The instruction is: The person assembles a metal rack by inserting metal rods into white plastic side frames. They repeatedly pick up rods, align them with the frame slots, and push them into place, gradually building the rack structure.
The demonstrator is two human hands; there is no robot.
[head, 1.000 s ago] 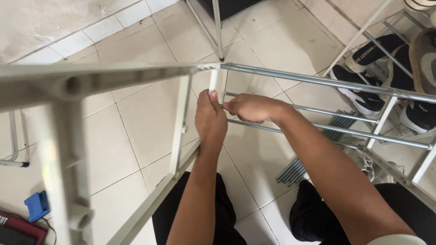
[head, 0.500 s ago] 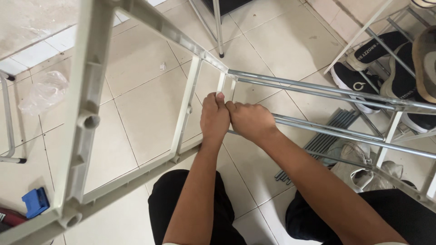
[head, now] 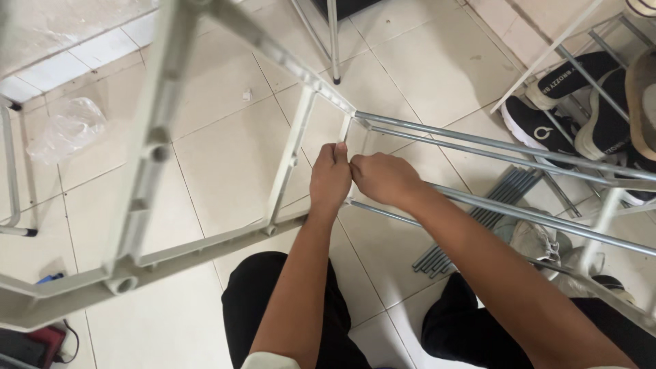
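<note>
At frame's (head: 290, 167) inner upright: left hand (head: 330, 179) clamped round it, steadying; right hand (head: 383, 179) fingers pinched on rod (head: 478, 202) end, seating it.

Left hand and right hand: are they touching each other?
Touching. The head view shows the left hand and right hand pressed together at the fingers, no gap visible.

Bare left hand (head: 330, 179) and bare right hand (head: 384, 179), no gloves, rings or watch visible. Both forearms bare up to the elbow. Pale short sleeve edge (head: 268, 360) at the left arm. Black fabric trousers (head: 239, 307) cover both legs.
</note>
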